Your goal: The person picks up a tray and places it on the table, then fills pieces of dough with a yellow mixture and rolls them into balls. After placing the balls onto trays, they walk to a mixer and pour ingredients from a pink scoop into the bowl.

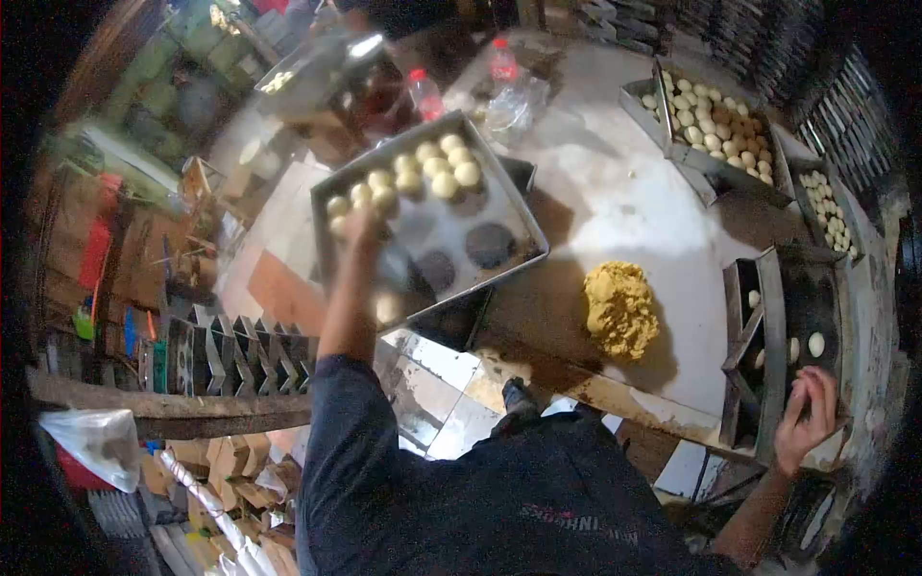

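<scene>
Smooth, pale round dough balls [444,184] sat in a rectangular grey metal tray [437,228], upper centre of the frame; I couldn't tell whether the blurred left hand [363,228] gripped any. Lower right, the right hand [809,422] hung released by a dark metal tray [807,293]. The black shirt [480,499] bore blurred lettering.

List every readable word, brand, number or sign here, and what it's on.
Nothing reads with certainty.
Dark shirt: small pale lettering, maybe "INHOOKS", too blurred to confirm; other marks beside it illegible.
Left bottle with red label: label too small and blurred to read.
Right bottle with red label: same, unreadable.
No numbers or signs I can make out elsewhere.
</scene>
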A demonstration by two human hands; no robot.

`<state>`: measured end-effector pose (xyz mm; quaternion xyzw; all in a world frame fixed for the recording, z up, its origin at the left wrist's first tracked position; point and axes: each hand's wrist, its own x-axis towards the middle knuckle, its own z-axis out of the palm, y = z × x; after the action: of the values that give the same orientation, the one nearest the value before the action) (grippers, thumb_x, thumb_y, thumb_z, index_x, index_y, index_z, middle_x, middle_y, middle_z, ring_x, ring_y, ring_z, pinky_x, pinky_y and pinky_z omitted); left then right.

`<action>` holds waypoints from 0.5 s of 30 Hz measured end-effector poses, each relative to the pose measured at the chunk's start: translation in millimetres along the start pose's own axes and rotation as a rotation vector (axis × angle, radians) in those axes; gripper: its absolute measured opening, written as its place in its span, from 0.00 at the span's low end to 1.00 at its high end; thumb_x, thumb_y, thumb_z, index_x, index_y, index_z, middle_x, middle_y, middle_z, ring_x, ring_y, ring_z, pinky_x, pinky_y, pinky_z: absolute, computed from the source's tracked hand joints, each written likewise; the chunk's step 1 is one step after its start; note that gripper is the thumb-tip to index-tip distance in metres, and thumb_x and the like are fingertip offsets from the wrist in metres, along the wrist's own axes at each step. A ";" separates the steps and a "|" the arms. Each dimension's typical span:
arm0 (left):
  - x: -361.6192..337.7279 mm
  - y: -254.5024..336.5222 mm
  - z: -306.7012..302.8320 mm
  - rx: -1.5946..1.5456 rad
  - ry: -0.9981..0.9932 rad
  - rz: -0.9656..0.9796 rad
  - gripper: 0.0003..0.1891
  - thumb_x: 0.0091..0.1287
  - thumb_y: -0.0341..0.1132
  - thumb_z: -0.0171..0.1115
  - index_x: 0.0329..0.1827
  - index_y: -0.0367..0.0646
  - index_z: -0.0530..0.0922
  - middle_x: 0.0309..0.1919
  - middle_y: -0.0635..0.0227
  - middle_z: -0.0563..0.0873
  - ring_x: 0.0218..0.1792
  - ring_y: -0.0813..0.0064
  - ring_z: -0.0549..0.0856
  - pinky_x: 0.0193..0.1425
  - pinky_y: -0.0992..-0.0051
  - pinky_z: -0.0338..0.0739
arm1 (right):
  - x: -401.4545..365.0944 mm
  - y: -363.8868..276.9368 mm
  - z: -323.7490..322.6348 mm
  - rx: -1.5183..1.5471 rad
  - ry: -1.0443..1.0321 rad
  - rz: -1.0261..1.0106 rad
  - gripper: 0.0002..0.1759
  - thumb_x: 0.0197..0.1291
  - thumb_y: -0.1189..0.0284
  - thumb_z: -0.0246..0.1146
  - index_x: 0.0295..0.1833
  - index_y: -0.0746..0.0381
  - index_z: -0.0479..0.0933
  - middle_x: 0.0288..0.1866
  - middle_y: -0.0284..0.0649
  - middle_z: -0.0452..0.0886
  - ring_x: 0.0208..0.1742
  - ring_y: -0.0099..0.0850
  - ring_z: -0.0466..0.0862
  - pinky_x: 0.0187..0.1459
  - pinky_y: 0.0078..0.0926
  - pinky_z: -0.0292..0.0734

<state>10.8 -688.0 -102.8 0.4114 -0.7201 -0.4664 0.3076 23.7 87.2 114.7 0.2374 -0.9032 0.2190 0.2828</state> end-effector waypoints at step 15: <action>-482.4 237.4 123.2 -0.272 -0.822 0.590 0.49 0.55 0.29 0.72 0.76 0.38 0.49 0.65 0.50 0.70 0.58 0.59 0.77 0.57 0.64 0.77 | 3.8 -31.5 121.9 1.133 -0.557 0.326 0.19 0.58 0.70 0.68 0.53 0.69 0.79 0.49 0.49 0.83 0.50 0.33 0.84 0.50 0.34 0.80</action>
<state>64.2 -158.5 41.9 -0.0698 -0.7995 -0.5723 0.1685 -11.3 -3.4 34.6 0.2576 -0.7119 0.6315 -0.1677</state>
